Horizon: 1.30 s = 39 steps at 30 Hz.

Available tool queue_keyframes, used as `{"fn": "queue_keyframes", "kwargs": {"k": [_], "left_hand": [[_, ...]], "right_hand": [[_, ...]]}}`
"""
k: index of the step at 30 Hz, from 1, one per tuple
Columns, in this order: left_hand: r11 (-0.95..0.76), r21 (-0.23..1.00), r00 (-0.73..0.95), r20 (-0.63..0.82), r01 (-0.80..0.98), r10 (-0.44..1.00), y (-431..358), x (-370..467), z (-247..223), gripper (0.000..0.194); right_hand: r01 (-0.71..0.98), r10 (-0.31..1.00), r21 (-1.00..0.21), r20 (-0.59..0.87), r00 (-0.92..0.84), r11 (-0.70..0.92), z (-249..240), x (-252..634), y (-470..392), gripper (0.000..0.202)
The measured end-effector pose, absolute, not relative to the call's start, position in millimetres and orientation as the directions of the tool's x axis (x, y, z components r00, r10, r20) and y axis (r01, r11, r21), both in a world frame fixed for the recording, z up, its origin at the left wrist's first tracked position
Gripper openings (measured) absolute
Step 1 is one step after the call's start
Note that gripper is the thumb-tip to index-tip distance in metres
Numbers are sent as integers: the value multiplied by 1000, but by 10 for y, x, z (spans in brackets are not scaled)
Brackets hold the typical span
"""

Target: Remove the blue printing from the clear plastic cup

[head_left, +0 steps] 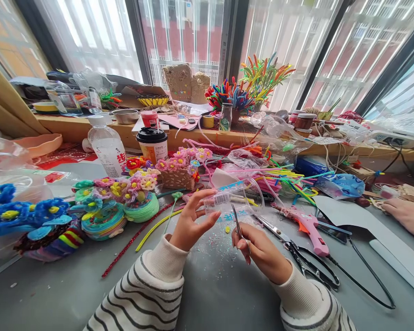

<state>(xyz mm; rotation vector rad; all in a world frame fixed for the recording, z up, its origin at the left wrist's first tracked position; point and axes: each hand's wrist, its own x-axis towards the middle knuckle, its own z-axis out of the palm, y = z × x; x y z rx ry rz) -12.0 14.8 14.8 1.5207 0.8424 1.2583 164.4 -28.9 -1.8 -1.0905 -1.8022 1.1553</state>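
Clear plastic cup (232,196): we see it at the centre of the frame, above the table, tilted on its side with the mouth toward the right.
Left hand (193,220): half open, fingers above and thumb below, it has hold of the cup's closed end.
Right hand (258,248): mostly curled, it grips the small scissors (238,220) by the handles.
Blades: they point up at the cup's wall; we cannot tell whether they bite into it.
Cutting: the cup looks mostly whole, so we judge this work barely begun, with most of the wall left uncut.
Flower pots (141,209): at the left of the frame, wrapped and filled with fuzzy blooms, these look finished to us.
Fuzzy stems (272,177): right of centre, we see many lying loose and unworked.
Glue gun (308,225): at the right, lying on the table, out of both hands.
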Motion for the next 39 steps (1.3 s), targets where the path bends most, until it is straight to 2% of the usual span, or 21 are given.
{"fn": "queue_keyframes", "kwargs": {"k": [9,15,22,29,39], "left_hand": [[-342,935,205,354,-93,912,149,-124,121,42],[-353,932,201,362,-79,910,151,-128,116,44],[-391,917,188,398,-77,898,144,-132,123,43],[-337,936,177,350,-102,920,155,-130,108,41],[-263,948,94,283,-181,954,82,-40,172,40]], "right_hand": [[232,925,-939,166,-342,255,-58,1617,-274,54],[210,935,-960,106,-338,185,-88,1618,-274,53],[176,923,-968,105,-371,181,-95,1632,-271,52],[165,929,-975,81,-360,149,-72,1617,-270,54],[34,948,-995,80,-308,95,-34,1554,-303,44]]}}
